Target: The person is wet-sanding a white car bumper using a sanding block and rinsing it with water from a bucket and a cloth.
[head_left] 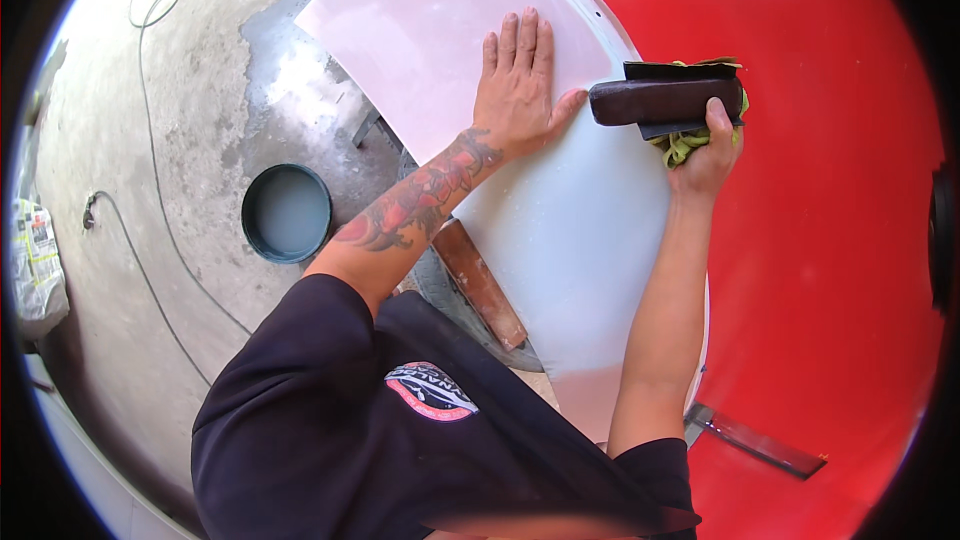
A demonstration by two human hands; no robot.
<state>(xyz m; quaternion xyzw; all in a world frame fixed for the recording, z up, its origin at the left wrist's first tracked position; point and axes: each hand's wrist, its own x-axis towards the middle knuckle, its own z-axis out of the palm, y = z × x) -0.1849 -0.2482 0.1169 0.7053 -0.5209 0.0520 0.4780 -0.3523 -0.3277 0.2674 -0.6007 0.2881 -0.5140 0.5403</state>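
Note:
My left hand (pixel 522 90) lies flat with fingers stretched out on a curved panel (pixel 570 260), pale pink at its upper left and lower end, whitish along the middle. My left thumb reaches toward the left end of a dark sanding block (pixel 640 100). My right hand (pixel 705 150) grips that block at its right end, along with dark sheets and a crumpled yellow-green cloth (pixel 680 145). The block is over the panel's right edge, against the red background.
A large red body surface (pixel 820 260) fills the right, with a long dark strip (pixel 765 448) low down. On the concrete floor (pixel 190 120) are a round tub of cloudy liquid (pixel 285 210), cables (pixel 150 160) and a bag (pixel 38 270). A brown board (pixel 480 285) lies beside the panel.

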